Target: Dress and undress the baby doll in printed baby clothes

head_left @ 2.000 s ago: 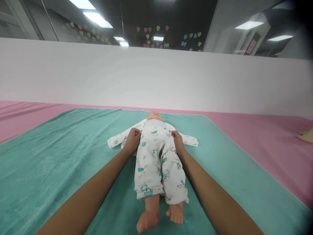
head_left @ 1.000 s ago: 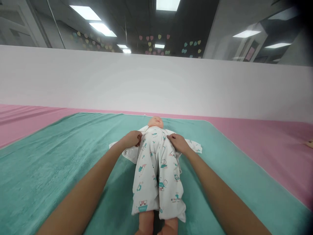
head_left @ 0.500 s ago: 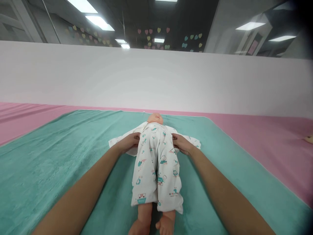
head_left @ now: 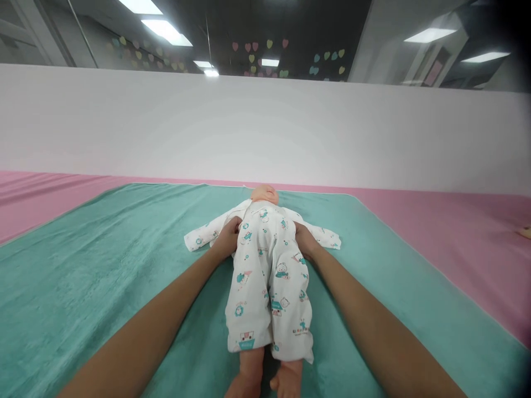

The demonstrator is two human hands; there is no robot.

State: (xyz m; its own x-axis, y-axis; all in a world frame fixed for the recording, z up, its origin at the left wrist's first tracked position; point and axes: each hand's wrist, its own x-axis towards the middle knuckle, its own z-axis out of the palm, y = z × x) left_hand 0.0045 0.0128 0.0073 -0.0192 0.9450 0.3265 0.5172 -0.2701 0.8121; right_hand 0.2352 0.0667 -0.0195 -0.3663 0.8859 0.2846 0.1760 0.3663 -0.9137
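White, print-patterned baby trousers (head_left: 249, 276) are covering the legs of a pale-skinned doll (head_left: 265, 193) in the head view, and the doll is lying on its back along the middle of a teal, soft-looking blanket (head_left: 103, 287), its head pointing away and its bare feet pointing toward the person. That placing is probably giving both arms equal reach to the waist. A white, printed long-sleeved top (head_left: 207, 232) is spreading its sleeves out to either side, perhaps leaving the hips easy to get at. The left hand (head_left: 227, 239) is bending its fingers against one side of the trousers' waist, while the right hand (head_left: 305, 241) is touching the opposite side, seemingly so the cloth is being steadied evenly. Fabric is hiding the fingertips, so whether either grip is pinching cloth or merely resting there, I cannot tell. Beneath the blanket, a smooth pink sheet (head_left: 435, 237) is showing along the far edge and both sides; whether a bed or the floor is supporting it is unclear. A pale object (head_left: 525, 232) is barely entering at the right edge. Beyond, a plain white partition (head_left: 265, 127) is rising to dark glass (head_left: 315, 27), where pastel heart shapes (head_left: 269, 43) are clustering and bright rectangular lights (head_left: 166, 32) are glowing.
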